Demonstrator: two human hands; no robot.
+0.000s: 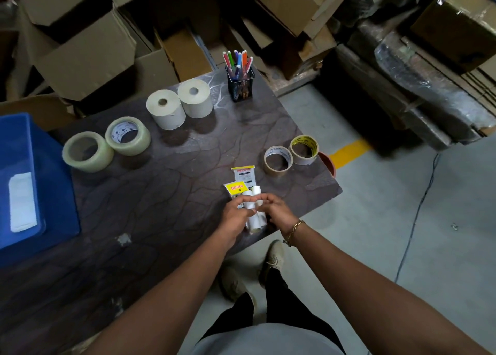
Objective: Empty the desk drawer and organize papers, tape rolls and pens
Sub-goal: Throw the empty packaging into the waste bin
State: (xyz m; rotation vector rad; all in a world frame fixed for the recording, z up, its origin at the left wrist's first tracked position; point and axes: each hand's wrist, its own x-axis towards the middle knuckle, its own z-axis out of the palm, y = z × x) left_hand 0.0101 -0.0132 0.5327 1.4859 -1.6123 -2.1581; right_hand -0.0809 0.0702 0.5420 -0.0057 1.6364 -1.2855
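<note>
Fingers of the left hand (236, 216) and right hand (279, 211) curl round small white rolls (253, 221), perhaps paper, at the table's (161, 193) near right edge. Best set them down together, squared beside the yellow packets (236, 187).

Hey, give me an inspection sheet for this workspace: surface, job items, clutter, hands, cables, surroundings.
Surface: dark veined tabletop.
Job's things: two clear tape rolls left, two cream rolls behind, two near-empty rolls right; pens upright in mesh holder; small white rolls by yellow-labelled packets.
Clutter: blue bin holding white cloth.
Hands: left hand and right hand both hold the small white rolls.
Cables: thin cable on floor, right.
Surroundings: cardboard boxes, yellow floor line.
</note>
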